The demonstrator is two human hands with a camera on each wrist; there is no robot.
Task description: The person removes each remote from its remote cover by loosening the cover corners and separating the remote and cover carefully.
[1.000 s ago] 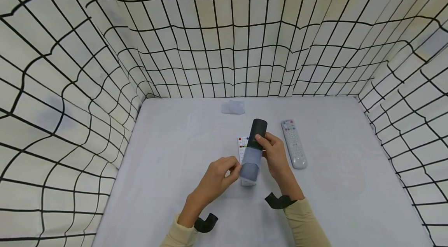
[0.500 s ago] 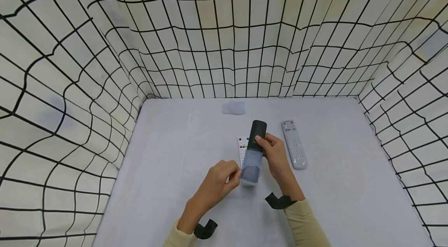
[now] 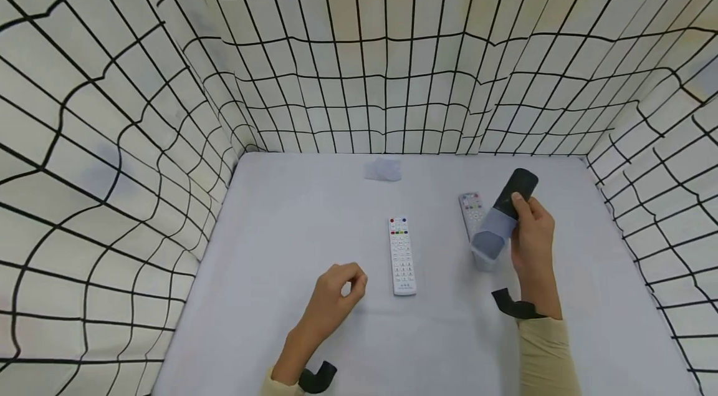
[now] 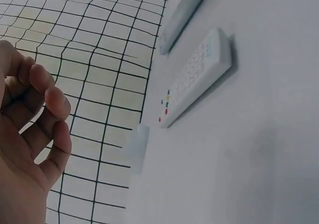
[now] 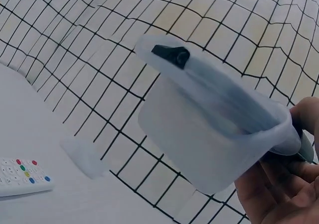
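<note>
My right hand (image 3: pixel 534 240) holds a black and translucent case (image 3: pixel 493 229) by its black part, thumb across the front. The case's cloudy, open end tilts down over the wrapped grey remote control (image 3: pixel 471 206) and covers part of it. In the right wrist view the open rim and pale wall of the case (image 5: pixel 184 129) show, with a small dark piece at the rim. My left hand (image 3: pixel 335 296) hovers with loosely curled fingers, holding nothing, left of the white remote control (image 3: pixel 402 259). That remote lies face up on the table.
A small translucent plastic piece (image 3: pixel 383 169) lies near the back edge of the white table (image 3: pixel 303 209). White walls with black netting (image 3: pixel 370 59) enclose the table at the back and both sides.
My right hand has carried the case rightward, from above the white remote to above the wrapped one. My left hand, earlier at the case's lower edge, has come away from it.
</note>
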